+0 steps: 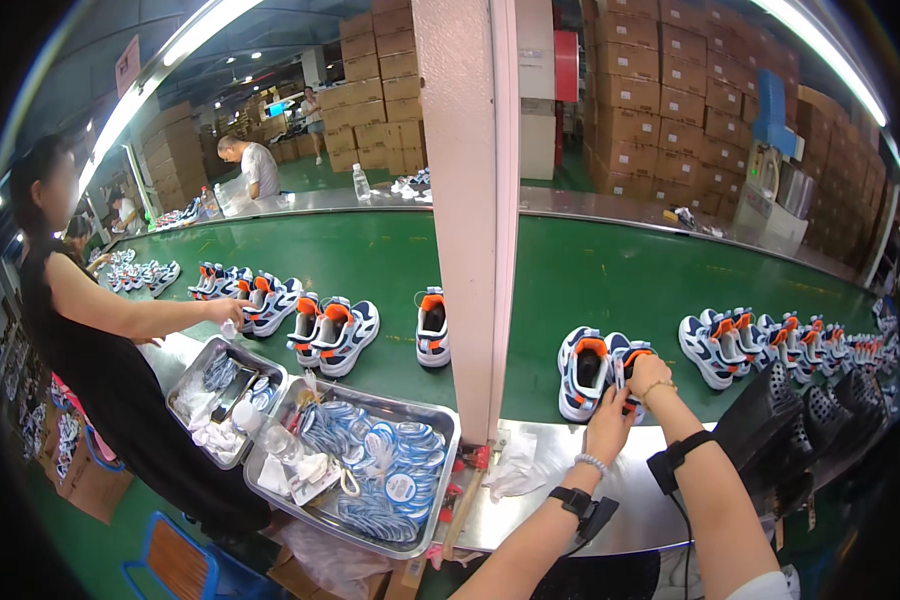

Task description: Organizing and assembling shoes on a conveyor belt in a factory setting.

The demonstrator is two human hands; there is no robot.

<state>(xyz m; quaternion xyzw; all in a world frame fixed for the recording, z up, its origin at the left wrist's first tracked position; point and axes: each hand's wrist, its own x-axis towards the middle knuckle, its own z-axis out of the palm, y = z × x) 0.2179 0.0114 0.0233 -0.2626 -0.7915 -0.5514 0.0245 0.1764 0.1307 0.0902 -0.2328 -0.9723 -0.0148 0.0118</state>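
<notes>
Both my hands are at a white, navy and orange sneaker (616, 348) on the green conveyor belt. My left hand (609, 424) is closed on the near edge of this sneaker, fingers pointing up. From the right, my right hand (650, 374) curls over its orange-lined opening, the fingertips partly hidden. A small pale strip shows between the hands; what it is I cannot make out. Touching the held shoe on its left stands its matching sneaker (580, 375), upright with the opening toward me.
A pink-white post (473, 200) rises left of my hands. Trays of blue-and-white laces (400, 490) and small items (220, 400) stand beyond it, near a co-worker in black (100, 390). More sneakers (715, 350) line the belt; black perforated shapes (770, 410) stand beside my right arm.
</notes>
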